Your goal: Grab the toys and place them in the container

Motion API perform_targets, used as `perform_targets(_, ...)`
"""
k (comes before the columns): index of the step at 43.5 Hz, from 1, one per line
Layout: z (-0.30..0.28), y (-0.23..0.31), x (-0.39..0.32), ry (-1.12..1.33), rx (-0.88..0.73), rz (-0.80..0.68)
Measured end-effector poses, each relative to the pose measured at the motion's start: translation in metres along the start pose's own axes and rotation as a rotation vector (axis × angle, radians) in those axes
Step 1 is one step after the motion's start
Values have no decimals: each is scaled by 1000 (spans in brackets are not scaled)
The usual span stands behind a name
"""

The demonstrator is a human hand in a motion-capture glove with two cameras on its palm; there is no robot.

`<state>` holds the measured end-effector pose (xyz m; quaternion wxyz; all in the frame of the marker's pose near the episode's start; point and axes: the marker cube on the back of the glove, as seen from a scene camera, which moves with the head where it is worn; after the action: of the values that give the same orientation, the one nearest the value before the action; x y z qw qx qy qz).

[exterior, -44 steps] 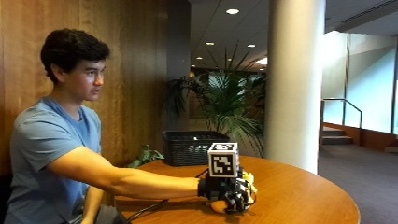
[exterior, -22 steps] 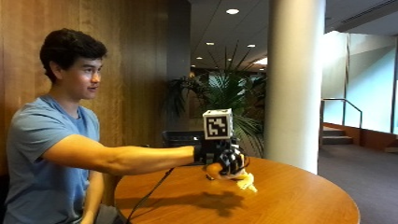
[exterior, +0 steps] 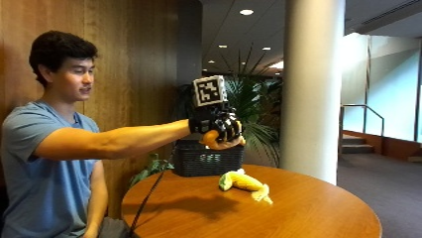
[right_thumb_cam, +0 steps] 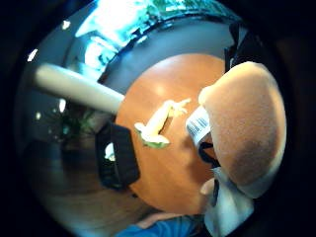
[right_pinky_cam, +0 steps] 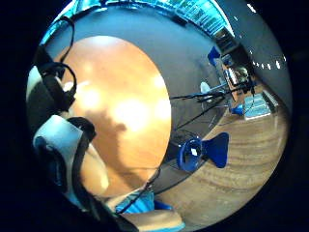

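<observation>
One yellow corn toy (exterior: 245,183) lies on the round bench (exterior: 316,213), long axis slanting, green end toward the container (exterior: 208,159). One orange toy (exterior: 217,141) is gripped in the gloved right hand's (exterior: 221,130) curled fingers, now raised higher than before, above the black container at the bench's far edge.

My right hand (exterior: 217,128): black glove with black straps and white plastic pieces at the palm. I'm in a light blue short-sleeved T-shirt (exterior: 39,163).
</observation>
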<state>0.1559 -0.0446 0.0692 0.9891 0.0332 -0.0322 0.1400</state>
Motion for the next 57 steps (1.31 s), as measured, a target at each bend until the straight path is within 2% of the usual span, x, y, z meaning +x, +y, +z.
perform_targets(6,-10,9,-14,79,25,38)
perform_targets(14,-50,19,-57,-4,28,-51)
perform_targets(19,-74,20,-79,30,15,-40)
perform_targets(26,-107,36,-151,-112,-56,-176)
perform_targets(31,-130,48,-212,-213,-33,-159)
perform_targets(36,-126,59,-240,2,23,-182)
perform_targets(41,-120,82,-287,-56,8,-337)
perform_targets(45,-109,91,-308,-128,-27,-218)
perform_targets(50,-86,108,-304,-164,-52,-409)
perform_targets(57,-71,129,-334,-163,-70,-525)
